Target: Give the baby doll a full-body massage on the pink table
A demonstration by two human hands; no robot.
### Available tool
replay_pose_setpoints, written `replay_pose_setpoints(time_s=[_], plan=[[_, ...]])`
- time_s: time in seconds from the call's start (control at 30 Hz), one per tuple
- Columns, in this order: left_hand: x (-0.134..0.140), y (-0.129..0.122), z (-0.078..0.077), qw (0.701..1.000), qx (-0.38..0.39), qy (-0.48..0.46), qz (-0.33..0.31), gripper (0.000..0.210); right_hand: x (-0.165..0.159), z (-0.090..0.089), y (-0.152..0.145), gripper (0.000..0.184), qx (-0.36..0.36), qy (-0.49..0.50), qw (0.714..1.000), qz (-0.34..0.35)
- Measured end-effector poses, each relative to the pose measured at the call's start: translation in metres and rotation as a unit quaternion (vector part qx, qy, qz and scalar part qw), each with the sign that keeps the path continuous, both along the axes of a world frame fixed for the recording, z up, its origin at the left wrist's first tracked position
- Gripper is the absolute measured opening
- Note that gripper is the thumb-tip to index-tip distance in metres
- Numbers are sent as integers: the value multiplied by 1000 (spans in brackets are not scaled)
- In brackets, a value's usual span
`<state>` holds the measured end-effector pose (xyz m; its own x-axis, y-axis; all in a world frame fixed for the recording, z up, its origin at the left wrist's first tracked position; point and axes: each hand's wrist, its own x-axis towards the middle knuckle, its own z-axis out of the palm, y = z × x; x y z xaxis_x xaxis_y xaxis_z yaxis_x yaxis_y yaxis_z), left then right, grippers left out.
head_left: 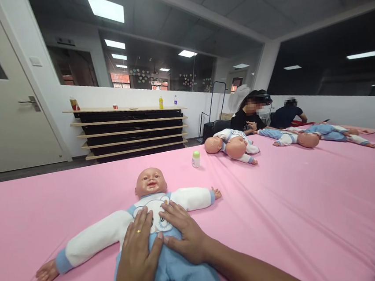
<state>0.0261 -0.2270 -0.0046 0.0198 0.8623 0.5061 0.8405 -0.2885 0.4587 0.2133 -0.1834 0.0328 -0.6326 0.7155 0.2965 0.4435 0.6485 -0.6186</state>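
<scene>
A baby doll (154,214) in a white and blue outfit lies on its back before me, arms spread out to both sides and head pointing away. My left hand (136,247) rests flat on one side of its belly and chest, with a ring on one finger. Flat on the other side lies my right hand (184,231), fingers stretched. The two thumbs almost meet over the doll's middle. Neither hand grips anything. The doll's feet are outside the view.
A pink sheet (296,200) covers the table. A small bottle with a green cap (196,159) stands beyond the doll. More dolls (236,147) lie at the back right, near two people (249,114). Stacked shelving (130,130) stands along the wall.
</scene>
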Motion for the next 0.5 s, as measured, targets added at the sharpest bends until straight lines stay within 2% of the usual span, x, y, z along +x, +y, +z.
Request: replay_pose_setpoints(time_s=[0.23,0.5], plan=[[-1,-1,11,997,-30,-76,3,48,2,-9,7,61,30,48,998,11],[-2,-3,11,996,-37,-86,4,49,4,-9,7,59,37,63,997,13]])
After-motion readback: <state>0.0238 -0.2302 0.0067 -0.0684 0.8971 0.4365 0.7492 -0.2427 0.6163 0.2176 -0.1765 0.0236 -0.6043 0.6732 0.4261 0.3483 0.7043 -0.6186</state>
